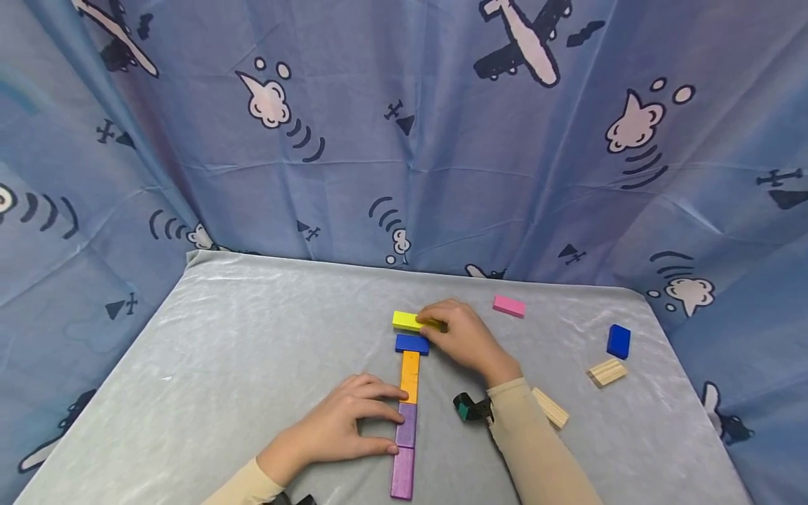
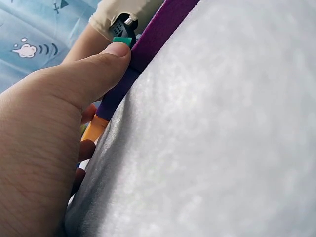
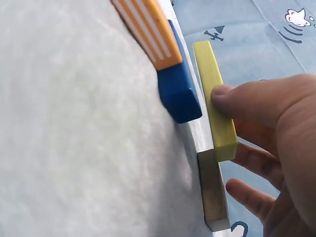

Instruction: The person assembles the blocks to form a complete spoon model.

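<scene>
A row of blocks runs away from me: a magenta-purple block [image 1: 402, 473], a purple block [image 1: 406, 425], an orange block [image 1: 409, 375], then a blue block [image 1: 412, 344] set crosswise at the far end. Along the row's left side, my left hand [image 1: 344, 424] rests with spread fingers, their tips at the orange and purple blocks. My right hand [image 1: 463, 337] pinches a yellow block [image 1: 406, 321] by its right end, just beyond the blue one. In the right wrist view the thumb presses the face of the yellow block [image 3: 217, 108]; a gap separates it from the blue block [image 3: 178, 94].
Farther right lie a pink block [image 1: 508, 306], another blue block [image 1: 618, 341] and two plain wooden blocks [image 1: 607, 372], one partly behind the right sleeve. A greyish-brown block [image 3: 213, 192] shows near the yellow one. A patterned curtain [image 1: 353, 140] hangs behind the cloth-covered table [image 1: 271, 315].
</scene>
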`<state>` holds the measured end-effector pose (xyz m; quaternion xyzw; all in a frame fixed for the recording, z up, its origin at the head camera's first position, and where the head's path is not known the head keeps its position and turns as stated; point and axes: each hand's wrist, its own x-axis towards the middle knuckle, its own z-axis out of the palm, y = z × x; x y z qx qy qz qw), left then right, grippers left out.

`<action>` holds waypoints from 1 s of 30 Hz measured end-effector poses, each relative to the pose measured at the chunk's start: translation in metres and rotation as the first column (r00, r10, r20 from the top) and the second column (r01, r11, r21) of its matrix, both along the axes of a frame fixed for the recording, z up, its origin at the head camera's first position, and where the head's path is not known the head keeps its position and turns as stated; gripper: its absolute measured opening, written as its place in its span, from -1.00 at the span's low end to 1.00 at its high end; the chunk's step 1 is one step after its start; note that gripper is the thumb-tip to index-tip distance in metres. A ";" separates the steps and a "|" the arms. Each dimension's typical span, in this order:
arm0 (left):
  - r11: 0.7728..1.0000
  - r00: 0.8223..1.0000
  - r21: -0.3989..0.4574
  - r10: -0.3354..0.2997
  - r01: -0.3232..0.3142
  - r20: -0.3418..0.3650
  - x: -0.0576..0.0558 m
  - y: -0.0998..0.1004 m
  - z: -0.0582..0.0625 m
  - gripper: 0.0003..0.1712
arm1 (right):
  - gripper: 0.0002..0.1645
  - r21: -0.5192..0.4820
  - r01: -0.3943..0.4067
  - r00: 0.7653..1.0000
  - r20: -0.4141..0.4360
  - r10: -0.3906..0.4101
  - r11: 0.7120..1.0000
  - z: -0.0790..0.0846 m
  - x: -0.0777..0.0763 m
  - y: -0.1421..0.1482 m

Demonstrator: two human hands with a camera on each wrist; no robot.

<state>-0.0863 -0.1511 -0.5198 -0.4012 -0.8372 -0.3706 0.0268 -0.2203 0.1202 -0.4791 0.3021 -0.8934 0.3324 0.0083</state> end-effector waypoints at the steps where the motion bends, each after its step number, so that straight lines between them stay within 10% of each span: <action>1: 1.000 1.000 -0.001 -0.001 0.001 0.001 0.000 0.000 -0.001 -0.64 | -0.76 0.000 -0.001 1.000 0.001 0.001 1.000 0.000 0.001 0.000; 30: 1.000 1.000 0.009 0.000 0.000 -0.028 0.000 0.002 -0.001 -0.65 | -0.85 0.083 -0.049 0.998 -0.025 0.051 0.995 -0.004 0.000 0.002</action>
